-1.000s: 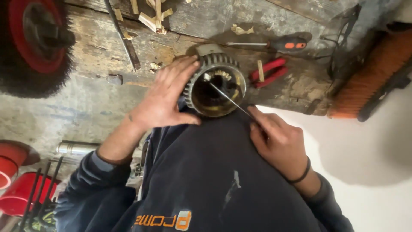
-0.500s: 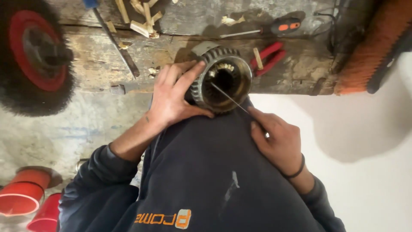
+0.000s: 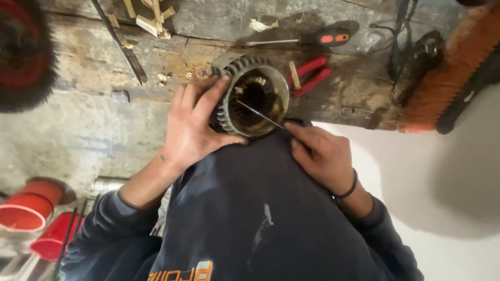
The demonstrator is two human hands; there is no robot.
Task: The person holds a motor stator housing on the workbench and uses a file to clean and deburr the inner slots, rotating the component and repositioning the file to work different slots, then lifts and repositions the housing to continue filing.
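Left hand: the left hand (image 3: pixel 195 127) lies palm-down over the left side of the round, ribbed grey metal motor housing (image 3: pixel 250 93), fingers spread along its finned rim and the thumb hooked under its lower edge, so it grips the housing firmly.
Left arm: the bare forearm runs down and left into a pushed-up dark blue sleeve.
Right hand: the right hand (image 3: pixel 323 156) is curled, its fingertips pinched on the near end of a thin, straight metal rod (image 3: pixel 259 114); a dark band sits on the wrist.
Thin rod: it slants up and left from the pinching fingers into the open mouth of the housing, its tip inside the dark bore.
Motor housing: it rests against the person's dark blue sweatshirt (image 3: pixel 250 218) at the edge of the worn wooden bench (image 3: pixel 104 67), open end facing the camera, brownish windings showing inside.
Sweatshirt print: an orange and pale logo sits at the bottom of the picture, partly cut off.
Bench tools: a screwdriver with a black and orange handle (image 3: pixel 307 39) lies just above the housing, and red-handled pliers (image 3: pixel 310 75) lie just right of it.
Wood scraps: pale splinters (image 3: pixel 148 15) lie at the bench's top left.
Right edge: an orange-bristled brush (image 3: pixel 448 73) leans there.
Lower left: red plastic cups (image 3: pixel 31 211) lie on their sides.
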